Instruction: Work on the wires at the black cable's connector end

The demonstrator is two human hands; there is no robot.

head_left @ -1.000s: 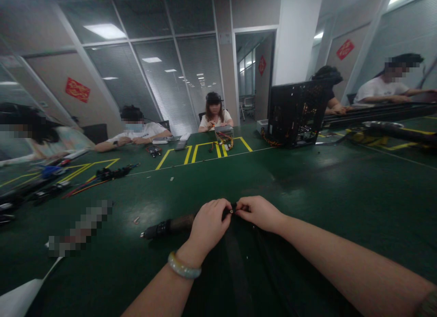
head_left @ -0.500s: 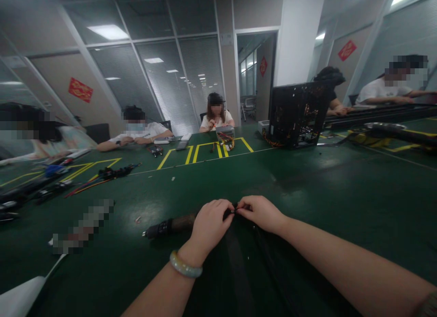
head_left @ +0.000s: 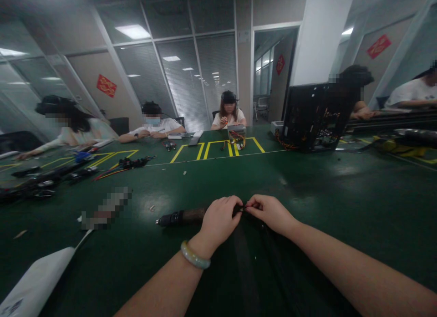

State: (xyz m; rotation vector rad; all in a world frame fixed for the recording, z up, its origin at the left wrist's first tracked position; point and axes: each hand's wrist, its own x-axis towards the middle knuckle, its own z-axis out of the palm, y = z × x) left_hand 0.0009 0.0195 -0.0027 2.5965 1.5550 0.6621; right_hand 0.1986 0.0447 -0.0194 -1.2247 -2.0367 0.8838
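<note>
A dark, rod-shaped tool (head_left: 190,216), much like an electric screwdriver, lies across the green table with its small metal tip to the left. My left hand (head_left: 221,222) is closed over its right end, a jade-like bangle on the wrist. My right hand (head_left: 269,212) meets it there, thumb and forefinger pinched on a small dark piece (head_left: 243,208) between the two hands. The fingers hide most of that piece, so its kind cannot be made out. A dark cord (head_left: 269,244) seems to run from beneath my right hand towards me.
To the left, a white power strip or packet (head_left: 44,273) lies by a blurred-out object (head_left: 107,208). Black cables and parts (head_left: 51,180) spread along the far left. A black computer case (head_left: 316,119) stands at the back right. Several people sit around the table (head_left: 211,180).
The view has swung left, so everything appears shifted to the right. Both hands keep together at the tool's end, with little change in their grip.
</note>
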